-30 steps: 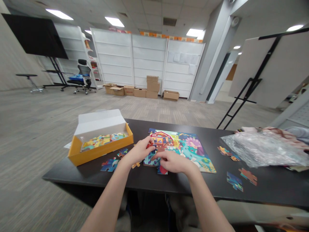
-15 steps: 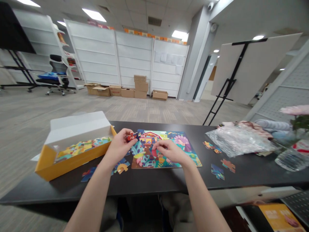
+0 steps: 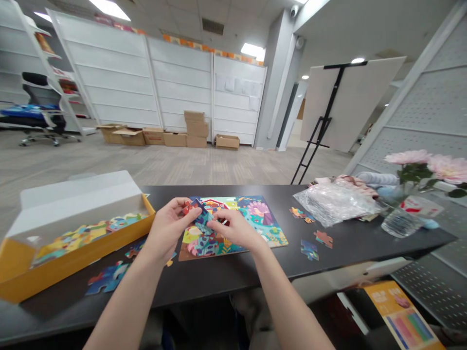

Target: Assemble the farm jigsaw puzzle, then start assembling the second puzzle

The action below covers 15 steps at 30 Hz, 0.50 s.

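My left hand [image 3: 170, 224] pinches a puzzle piece [image 3: 196, 205] in dark blue and red, held up over the left part of a colourful farm picture [image 3: 260, 214]. Close beside it, my right hand [image 3: 235, 227] has thumb and fingers drawn together above the picture; what they hold, if anything, is hidden. The hands cover part of the picture's barn and lower scene. Loose puzzle pieces [image 3: 107, 278] lie near my left forearm, partly behind it. More lie to the right, among them a blue piece [image 3: 309, 250] and a reddish-brown piece [image 3: 324, 238].
An open yellow box [image 3: 83, 253] with many pieces inside stands on the left of the black table [image 3: 226, 276]. A clear plastic bag [image 3: 330, 201], folded cloths and a glass vase [image 3: 401, 221] with pink flowers occupy the right. Cardboard boxes [image 3: 197, 129] line the far shelves.
The view has swung to the right. My right hand has come closer to my left, and the held piece now shows a larger dark blue face.
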### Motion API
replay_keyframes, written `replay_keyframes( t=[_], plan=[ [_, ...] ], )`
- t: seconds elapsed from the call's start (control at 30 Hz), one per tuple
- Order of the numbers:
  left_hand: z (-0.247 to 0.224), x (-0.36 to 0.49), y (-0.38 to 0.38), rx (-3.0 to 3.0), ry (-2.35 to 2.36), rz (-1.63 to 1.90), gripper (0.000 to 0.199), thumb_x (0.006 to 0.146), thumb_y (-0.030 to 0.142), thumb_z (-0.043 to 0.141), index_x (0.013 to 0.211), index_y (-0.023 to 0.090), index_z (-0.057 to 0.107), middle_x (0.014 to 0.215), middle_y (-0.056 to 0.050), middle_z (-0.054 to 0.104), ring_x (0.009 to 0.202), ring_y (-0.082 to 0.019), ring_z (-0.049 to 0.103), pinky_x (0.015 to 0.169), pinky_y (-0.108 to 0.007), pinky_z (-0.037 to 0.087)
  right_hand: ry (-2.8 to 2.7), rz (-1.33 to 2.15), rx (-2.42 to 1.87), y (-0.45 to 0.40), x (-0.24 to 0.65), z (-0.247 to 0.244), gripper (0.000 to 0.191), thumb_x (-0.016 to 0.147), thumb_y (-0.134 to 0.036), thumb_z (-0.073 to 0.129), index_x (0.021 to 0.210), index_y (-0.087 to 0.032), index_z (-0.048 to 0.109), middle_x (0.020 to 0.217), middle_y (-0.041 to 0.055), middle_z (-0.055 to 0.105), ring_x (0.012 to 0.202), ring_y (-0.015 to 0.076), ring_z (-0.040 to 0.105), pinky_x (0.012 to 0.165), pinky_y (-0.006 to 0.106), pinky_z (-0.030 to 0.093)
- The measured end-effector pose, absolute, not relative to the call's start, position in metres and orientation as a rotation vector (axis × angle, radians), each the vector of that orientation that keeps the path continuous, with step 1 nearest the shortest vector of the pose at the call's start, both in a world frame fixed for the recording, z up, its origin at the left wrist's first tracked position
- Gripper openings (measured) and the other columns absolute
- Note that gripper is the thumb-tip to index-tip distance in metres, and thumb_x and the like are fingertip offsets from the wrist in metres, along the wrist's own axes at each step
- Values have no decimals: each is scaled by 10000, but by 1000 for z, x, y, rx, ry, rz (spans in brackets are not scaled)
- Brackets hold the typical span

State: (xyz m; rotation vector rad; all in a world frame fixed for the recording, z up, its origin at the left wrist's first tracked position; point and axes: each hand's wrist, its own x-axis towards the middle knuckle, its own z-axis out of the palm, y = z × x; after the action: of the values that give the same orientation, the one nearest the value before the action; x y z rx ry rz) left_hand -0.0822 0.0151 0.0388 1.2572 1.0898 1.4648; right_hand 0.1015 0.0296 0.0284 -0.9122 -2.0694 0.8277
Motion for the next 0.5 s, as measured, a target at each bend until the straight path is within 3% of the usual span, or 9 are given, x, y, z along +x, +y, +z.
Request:
replay_keyframes(
  t=[0.2, 0.5],
  plan=[
    [40, -85, 13, 1146, 1082, 1367, 592, 512, 482, 917, 887, 165, 585, 736, 14, 672, 612, -127, 648, 551, -226, 534, -2179, 707, -914, 32, 106, 32, 341, 926, -286, 611, 618, -182, 507, 629, -45, 466, 659, 115, 427, 659, 237, 321],
    [22, -96, 25, 1417, 1359, 1466, 487, 617, 540, 817, 843, 192, 560, 666, 27, 633, 561, -129, 596, 509, -218, 471, -2175, 566, -874, 29, 98, 29, 244, 931, -279, 642, 707, -183, 636, 756, -2, 576, 791, 140, 527, 776, 249, 381]
  ],
)
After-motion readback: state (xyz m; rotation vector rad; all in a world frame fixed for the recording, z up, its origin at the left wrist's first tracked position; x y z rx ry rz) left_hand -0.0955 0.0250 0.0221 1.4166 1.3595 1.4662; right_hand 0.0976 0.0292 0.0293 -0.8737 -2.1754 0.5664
